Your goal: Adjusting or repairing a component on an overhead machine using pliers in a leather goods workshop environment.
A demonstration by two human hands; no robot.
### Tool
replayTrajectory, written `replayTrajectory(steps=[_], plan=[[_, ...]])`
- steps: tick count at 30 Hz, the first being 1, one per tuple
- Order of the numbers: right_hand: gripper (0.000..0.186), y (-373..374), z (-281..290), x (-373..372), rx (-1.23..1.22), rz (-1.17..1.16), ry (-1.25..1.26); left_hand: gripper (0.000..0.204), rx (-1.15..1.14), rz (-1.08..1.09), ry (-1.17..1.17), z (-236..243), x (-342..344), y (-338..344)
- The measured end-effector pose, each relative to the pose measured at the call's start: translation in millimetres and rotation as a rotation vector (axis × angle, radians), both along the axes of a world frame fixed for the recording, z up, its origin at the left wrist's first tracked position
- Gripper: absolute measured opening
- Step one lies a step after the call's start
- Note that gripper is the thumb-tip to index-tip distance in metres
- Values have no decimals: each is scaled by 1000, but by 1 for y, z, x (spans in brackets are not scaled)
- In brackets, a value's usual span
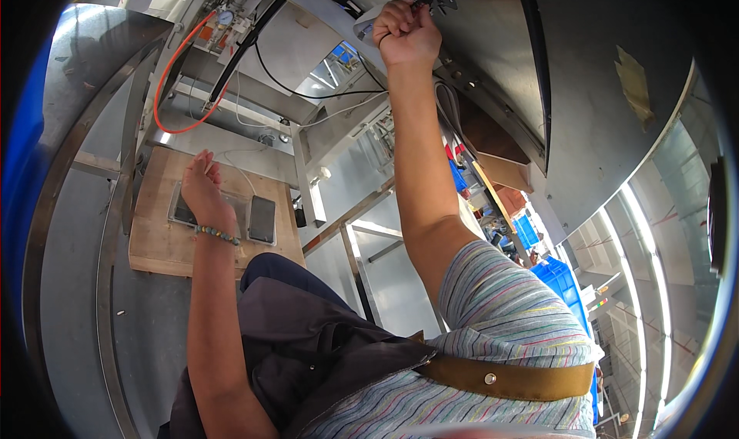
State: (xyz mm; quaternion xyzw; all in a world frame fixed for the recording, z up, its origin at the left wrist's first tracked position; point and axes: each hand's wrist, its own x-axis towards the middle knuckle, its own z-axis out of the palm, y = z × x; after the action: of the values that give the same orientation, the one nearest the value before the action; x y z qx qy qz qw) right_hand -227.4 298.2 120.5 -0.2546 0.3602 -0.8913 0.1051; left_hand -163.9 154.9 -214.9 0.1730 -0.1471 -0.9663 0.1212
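My right hand (407, 35) is raised at the top centre, its fingers closed on a dark metal fitting (429, 0) on the underside of a grey machine panel (581, 69). A pale piece of tape (633, 85) sticks to that panel. My left hand (202, 185), with a beaded bracelet on the wrist, hangs loosely open with nothing in it, fingers slightly curled, over a wooden board (158, 235). A dark phone-like rectangle (262, 220) lies on the board beside it, and another flat dark item (180, 208) in a clear cover is partly hidden by the hand.
An orange hose (163, 100) and black cables (308, 96) loop through the metal frame (131, 169). A steel surface (100, 46) stands at the left. Blue crates (556, 277) and shelving with parts show at the right, beside long ceiling lights (639, 231).
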Motion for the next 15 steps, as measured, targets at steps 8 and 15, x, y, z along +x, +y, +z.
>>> replayTrajectory(steps=[8, 15], plan=[[39, 0, 3, 1, -102, 125, -31, 17, 45, -11, -26, 6, 3, -2], [30, 5, 3, 0, -89, 189, -36, 17, 37, -9, -4, -6, -3, -1]])
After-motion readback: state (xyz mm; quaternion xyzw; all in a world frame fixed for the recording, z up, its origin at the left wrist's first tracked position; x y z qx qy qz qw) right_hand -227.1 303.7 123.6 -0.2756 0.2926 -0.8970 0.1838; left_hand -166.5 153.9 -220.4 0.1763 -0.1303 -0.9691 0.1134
